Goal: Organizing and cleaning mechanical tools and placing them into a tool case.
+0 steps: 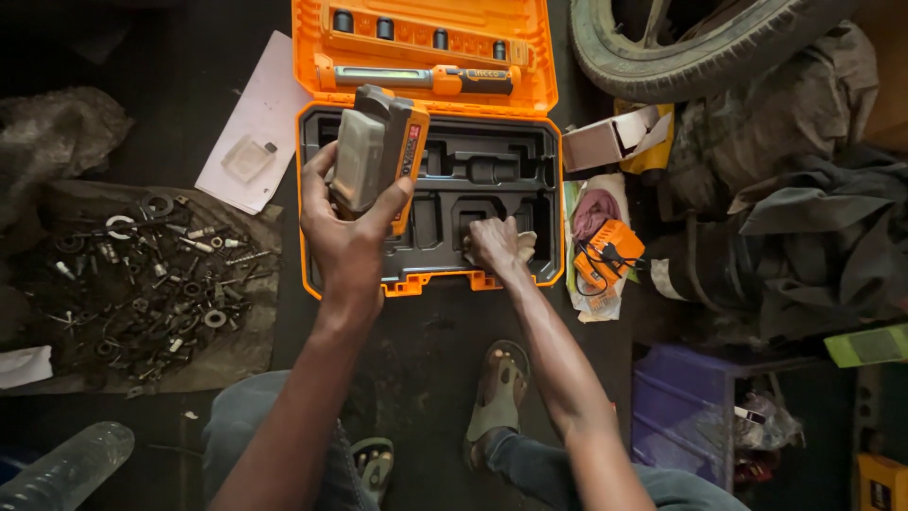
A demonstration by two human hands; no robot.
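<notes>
Plastic, moulded and bright orange, forms the open tool case [427, 279] on the dark floor, its grey inner tray cut into angular recesses and its lid lying back toward 12 o'clock. The left hand [348, 232] rises over the tray's 9 o'clock side, forearm running up from 6 o'clock, fingers and thumb wrapped around a blocky battery pack [376, 154] with a dull grey face and orange side. The pack's long axis runs from 6 to 12 o'clock, tilted slightly toward 1, its top end over the tray's rear edge. The right hand [494, 244] reaches in from 5 o'clock, knuckles up, fingers curled down on a pale cloth [523, 244] pressed into a recess near the tray's front. At 3 o'clock of the case lies an orange charger [607, 248] with a black cord. At 9 o'clock, rusty bolts and washers [151, 284] are scattered on a grimy mat. A worn tyre [700, 47] curves at 1 o'clock
</notes>
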